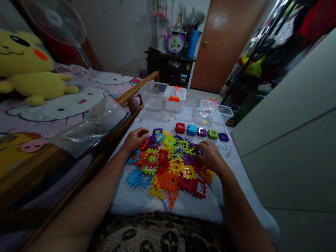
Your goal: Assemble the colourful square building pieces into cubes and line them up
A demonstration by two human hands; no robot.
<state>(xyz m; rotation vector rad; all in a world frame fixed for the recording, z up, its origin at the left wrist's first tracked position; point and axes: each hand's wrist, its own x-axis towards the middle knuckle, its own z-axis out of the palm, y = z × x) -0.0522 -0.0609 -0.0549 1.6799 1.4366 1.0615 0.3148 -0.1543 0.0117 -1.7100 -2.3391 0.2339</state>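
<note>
Right hand [211, 154] bent over a purple piece [201, 151] at the right side of the pile [175, 166].
Whether its fingers clamp the piece I cannot tell; pointing and long axis are hidden too. Pinching one toothed edge and lifting straight up should spare neighbours. The left hand [136, 139] curls loosely, fingers apart, at the pile's left.
</note>
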